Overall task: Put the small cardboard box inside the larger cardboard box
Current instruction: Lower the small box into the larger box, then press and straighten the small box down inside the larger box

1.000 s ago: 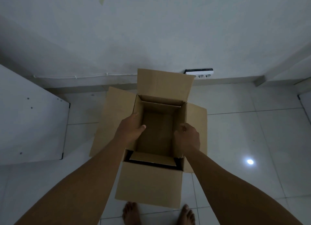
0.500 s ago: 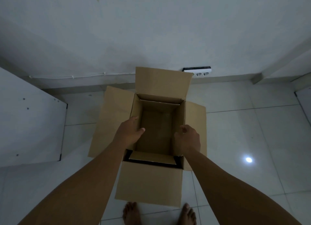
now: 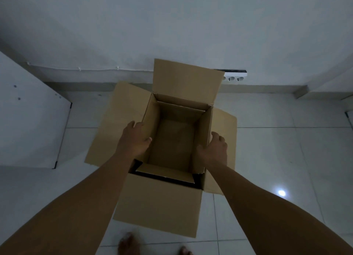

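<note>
Pale glossy floor tiles run up to a white wall carrying a power strip, and on them stands the larger cardboard box, its four flaps spread open. Nested inside it sits the small cardboard box, open-topped, its walls rising about level with the outer rim. The left hand rests on the left rim with the thumb hooked inside and fingers outside, the right hand likewise clasps the right rim, while a white panel leans at far left and bare toes show at the bottom edge.
</note>
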Demonstrator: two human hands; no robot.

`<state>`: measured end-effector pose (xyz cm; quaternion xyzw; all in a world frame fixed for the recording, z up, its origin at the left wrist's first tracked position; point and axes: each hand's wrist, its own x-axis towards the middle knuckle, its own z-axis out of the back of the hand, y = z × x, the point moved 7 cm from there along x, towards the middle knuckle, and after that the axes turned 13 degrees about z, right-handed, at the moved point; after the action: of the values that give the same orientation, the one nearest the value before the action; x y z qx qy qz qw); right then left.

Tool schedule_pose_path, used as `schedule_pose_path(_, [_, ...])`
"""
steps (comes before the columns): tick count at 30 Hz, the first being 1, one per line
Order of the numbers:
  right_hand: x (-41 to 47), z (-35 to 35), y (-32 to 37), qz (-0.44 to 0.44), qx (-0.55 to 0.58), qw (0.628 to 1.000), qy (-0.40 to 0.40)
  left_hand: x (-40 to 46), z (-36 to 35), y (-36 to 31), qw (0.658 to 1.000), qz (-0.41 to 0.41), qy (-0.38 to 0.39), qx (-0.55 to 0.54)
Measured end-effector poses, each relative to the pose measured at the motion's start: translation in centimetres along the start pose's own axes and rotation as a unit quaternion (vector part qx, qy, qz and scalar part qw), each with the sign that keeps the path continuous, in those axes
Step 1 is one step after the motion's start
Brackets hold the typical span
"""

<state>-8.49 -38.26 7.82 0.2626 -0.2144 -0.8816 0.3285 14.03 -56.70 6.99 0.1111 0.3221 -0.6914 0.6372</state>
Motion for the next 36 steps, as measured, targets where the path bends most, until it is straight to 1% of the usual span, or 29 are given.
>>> schedule_pose_path(6, [1.6,-3.0,-3.5,0.009,-0.039,0.999,0.005,1.8,-3.2,2.3,0.995,0.01,-0.086,0.051])
schedule_pose_path(10, [2.2,-5.5,-6.1,-0.012,-0.026,1.0,-0.008,3.0,-4.6,3.9,0.988,0.024,-0.139,0.061])
schedule_pose_path(13, [2.1,-7.3,-7.5,-0.011,0.002,1.0,-0.021,3.6,-5.9,5.1,0.988,0.023,-0.147,0.047])
schedule_pose_path(17, [1.9,-8.7,-8.4,0.018,-0.007,0.999,-0.03,4.2,-7.1,6.4,0.988,0.007,-0.149,0.048])
schedule_pose_path(20, [1.8,-9.4,-8.6,0.035,-0.014,0.999,-0.025,4.2,-7.3,6.7,0.983,-0.013,-0.174,0.062])
schedule_pose_path(25, [1.9,-10.1,-8.0,0.047,-0.021,0.998,-0.019,4.3,-7.1,7.5,0.976,-0.021,-0.199,0.082])
schedule_pose_path(32, [2.9,-11.5,-5.2,0.083,-0.027,0.996,0.016,4.9,-5.6,10.7,0.974,0.016,-0.212,0.08])
schedule_pose_path(36, [3.2,-13.0,-3.0,0.09,-0.034,0.995,0.027,5.5,-4.6,12.8,0.974,0.026,-0.21,0.076])
